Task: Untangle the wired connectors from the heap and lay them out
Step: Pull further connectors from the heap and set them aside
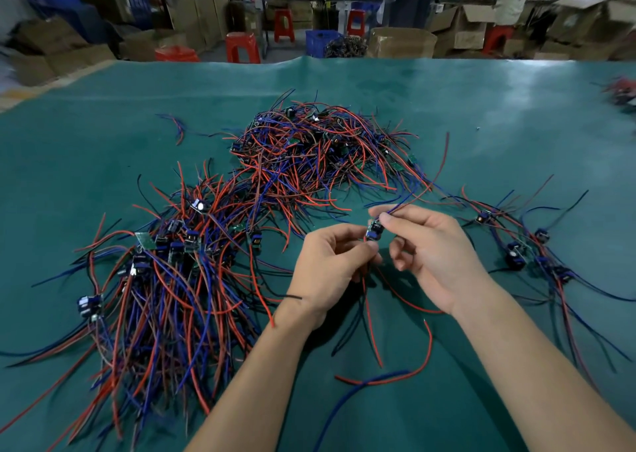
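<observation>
1. Nearest me, a loose red wire and a loose blue wire cross on the green mat-covered table, below and between my two forearms.
2. My left hand has its fingers curled in, thumb and fingertips pinching wires that hang down under a small blue-and-green wired connector board.
3. My right hand pinches the top of that same board between thumb and forefinger; the other fingers are loosely curled below it and hold nothing that I can see.
4. That board sits in the air between my two hands, above the table, with red and blue leads running up and away past my right fingertips and other red leads trailing down toward me.
5. Beyond both hands lies a big tangled heap of red, blue and black wires with small boards.
6. Left of my left hand spreads a large spread of wired boards with long red and blue leads, the leads reaching toward me.
7. Right of my right hand lies a smaller row of wired boards, well apart from the heap.
8. Around my left wrist sits a thin black band.
</observation>
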Demonstrator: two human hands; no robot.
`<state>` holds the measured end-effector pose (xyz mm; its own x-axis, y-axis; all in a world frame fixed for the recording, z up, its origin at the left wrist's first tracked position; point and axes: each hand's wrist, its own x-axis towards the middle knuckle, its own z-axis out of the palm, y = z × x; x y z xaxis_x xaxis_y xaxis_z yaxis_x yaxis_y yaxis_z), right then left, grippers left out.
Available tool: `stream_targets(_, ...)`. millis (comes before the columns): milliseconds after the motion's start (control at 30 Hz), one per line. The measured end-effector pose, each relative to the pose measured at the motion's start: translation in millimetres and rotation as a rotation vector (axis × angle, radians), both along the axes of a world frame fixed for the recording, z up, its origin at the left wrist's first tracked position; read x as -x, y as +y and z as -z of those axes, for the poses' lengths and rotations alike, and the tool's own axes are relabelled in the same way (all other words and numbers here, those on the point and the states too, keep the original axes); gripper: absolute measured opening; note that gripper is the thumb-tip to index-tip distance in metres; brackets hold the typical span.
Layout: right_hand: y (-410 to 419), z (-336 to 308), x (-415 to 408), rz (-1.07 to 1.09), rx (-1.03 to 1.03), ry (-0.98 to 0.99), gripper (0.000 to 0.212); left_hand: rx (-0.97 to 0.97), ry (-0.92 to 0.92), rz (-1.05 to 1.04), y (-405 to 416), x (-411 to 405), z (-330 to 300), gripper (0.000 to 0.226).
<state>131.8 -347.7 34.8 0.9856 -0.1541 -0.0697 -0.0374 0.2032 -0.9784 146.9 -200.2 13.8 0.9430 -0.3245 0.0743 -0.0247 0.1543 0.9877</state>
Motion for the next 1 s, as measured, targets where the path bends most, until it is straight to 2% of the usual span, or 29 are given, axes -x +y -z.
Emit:
stream_targets(100,1.3,2.0,-0.8,0.089,0.073,-0.047,0.012,-0.023,-0.020,-0.013,-0.1,-1.9,2.3,0.010)
stream_targets(233,-1.9,7.3,-3.0,0.276,0.400,-0.214,0.016,-0.066,-0.007,-0.014,-1.6,-3.2,4.1,0.011)
stream_targets(333,-6.3,9.1,-4.5,0.318,0.556,-0.271,0.012,-0.104,-0.032,0.006,-1.4,-3.2,3.6,0.012)
stream_targets(533,-37.0,3.8,-10.4,0.547,0.632,-0.311,0.010,-0.176,-0.083,0.012,0.0,-3.3,5.1,0.012)
stream_targets(633,-52.3,0.4,-10.7,0.724,0.561,-0.333,0.012,-0.179,-0.095,0.021,-0.1,-2.6,5.1,0.011)
stream_targets(800,-60.8,0.8,-10.4,0.968,0.246,-0.263,0.006,-0.129,-0.080,-0.072,-1.3,-2.7,4.9,0.013)
stream_targets(867,-51.6,2.7,-9.9,0.906,0.232,-0.185,0.004,-0.082,-0.052,-0.122,-1.7,-3.8,4.8,0.012)
stream_targets(1000,-13.2,7.3,-6.9,0.309,0.369,-0.109,0.023,-0.059,-0.052,-0.133,-2.9,-3.9,3.8,0.014)
